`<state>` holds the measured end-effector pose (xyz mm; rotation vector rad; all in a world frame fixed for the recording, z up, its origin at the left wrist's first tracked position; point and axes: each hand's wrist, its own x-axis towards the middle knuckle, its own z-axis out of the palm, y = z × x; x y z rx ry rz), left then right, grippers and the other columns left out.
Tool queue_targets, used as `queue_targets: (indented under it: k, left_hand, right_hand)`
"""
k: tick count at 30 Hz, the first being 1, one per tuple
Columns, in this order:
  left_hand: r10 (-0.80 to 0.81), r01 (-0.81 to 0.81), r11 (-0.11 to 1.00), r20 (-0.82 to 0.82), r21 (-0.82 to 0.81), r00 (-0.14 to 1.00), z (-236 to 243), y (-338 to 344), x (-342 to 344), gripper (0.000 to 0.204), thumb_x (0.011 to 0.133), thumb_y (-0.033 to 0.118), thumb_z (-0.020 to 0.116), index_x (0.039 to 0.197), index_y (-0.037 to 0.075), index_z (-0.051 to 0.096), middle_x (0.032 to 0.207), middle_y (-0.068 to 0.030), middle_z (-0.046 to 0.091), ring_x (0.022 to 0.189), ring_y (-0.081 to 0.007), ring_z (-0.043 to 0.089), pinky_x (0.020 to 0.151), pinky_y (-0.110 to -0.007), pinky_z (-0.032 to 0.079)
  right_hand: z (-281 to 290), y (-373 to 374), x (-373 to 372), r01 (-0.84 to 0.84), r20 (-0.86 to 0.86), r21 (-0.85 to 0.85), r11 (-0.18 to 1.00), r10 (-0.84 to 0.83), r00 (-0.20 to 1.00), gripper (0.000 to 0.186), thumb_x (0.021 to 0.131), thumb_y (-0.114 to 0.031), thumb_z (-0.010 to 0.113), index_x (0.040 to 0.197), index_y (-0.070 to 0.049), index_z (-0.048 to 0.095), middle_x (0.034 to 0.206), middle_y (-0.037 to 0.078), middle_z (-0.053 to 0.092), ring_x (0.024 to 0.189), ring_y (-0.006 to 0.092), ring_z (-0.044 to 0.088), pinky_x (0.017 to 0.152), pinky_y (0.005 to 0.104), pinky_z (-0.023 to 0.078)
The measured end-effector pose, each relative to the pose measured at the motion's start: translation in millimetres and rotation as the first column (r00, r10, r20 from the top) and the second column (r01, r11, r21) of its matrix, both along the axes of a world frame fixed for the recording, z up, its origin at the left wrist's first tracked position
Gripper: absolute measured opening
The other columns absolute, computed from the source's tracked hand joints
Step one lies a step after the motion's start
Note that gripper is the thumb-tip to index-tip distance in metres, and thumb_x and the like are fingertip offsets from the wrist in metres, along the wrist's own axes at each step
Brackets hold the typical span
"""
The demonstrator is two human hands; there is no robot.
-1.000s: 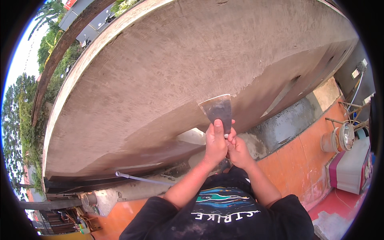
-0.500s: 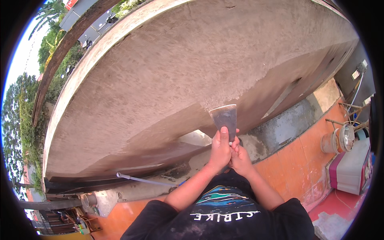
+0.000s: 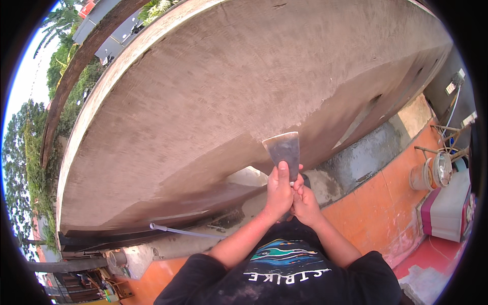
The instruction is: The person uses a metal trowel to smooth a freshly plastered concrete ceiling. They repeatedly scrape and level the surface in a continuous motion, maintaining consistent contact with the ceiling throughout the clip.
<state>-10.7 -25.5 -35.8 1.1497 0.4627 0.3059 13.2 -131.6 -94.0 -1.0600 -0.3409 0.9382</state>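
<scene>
My left hand (image 3: 279, 188) and my right hand (image 3: 305, 201) are both closed on the handle of a wide metal scraper (image 3: 282, 150). The left thumb lies along the base of the blade, and the right hand is just below and to the right. The blade's pale edge is at a large, slightly curved cement-plastered wall (image 3: 213, 76), near the ragged border between a lighter layer above and darker, smoother patches below. Whether the edge touches the surface is hard to tell. The rest of the handle is hidden by my hands.
A grey pipe (image 3: 188, 233) lies low at left. Orange tiled floor (image 3: 376, 213), a wet cement strip (image 3: 361, 157), stacked buckets (image 3: 432, 173), wooden sticks (image 3: 447, 132) and a wrapped box-like object (image 3: 445, 206) are at right. A timber beam (image 3: 76, 76) and plants stand beyond the wall's edge.
Compared with one second ago, both hands and the scraper have moved down and a little right along the wall. Since half a second ago they have barely moved.
</scene>
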Motion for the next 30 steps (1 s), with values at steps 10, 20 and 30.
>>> queue_targets:
  k: [10, 20, 30]
  left_hand:
    - [0.006, -0.002, 0.997, -0.052, 0.076, 0.999, 0, 4, 2, 0.062, 0.106, 0.053, 0.028, 0.105, -0.004, 0.052, 0.062, -0.0027, 0.047, 0.055, -0.0115, 0.049, 0.055, -0.027, 0.044]
    - [-0.055, 0.075, 0.969, -0.09, 0.236, 0.994, 11, 20, 4, 0.061, 0.105, 0.054, 0.032, 0.103, -0.003, 0.054, 0.063, -0.0022, 0.049, 0.056, -0.0098, 0.049, 0.055, -0.026, 0.044]
    - [-0.008, 0.009, 0.991, -0.007, 0.133, 1.0, -9, 9, 5, 0.06, 0.105, 0.053, 0.031, 0.106, -0.003, 0.052, 0.065, -0.0036, 0.049, 0.058, -0.0113, 0.05, 0.057, -0.027, 0.045]
  right_hand:
    - [-9, 6, -2, 0.006, 0.084, -0.058, 0.998, -0.002, 0.996, 0.015, 0.106, -0.02, 0.045, 0.099, -0.006, 0.046, 0.076, -0.002, 0.052, 0.06, 0.0045, 0.049, 0.051, 0.0221, 0.038]
    - [-10, 28, -8, 0.018, -0.046, 0.207, 0.978, -0.009, 0.999, 0.024, 0.107, -0.031, 0.042, 0.097, -0.01, 0.043, 0.068, -0.002, 0.047, 0.05, 0.0062, 0.044, 0.046, 0.0225, 0.035]
    - [-16, 13, 3, 0.003, 0.089, 0.078, 0.997, -0.01, 0.996, 0.022, 0.107, -0.028, 0.042, 0.099, -0.008, 0.046, 0.071, -0.003, 0.049, 0.055, 0.0056, 0.046, 0.049, 0.022, 0.036]
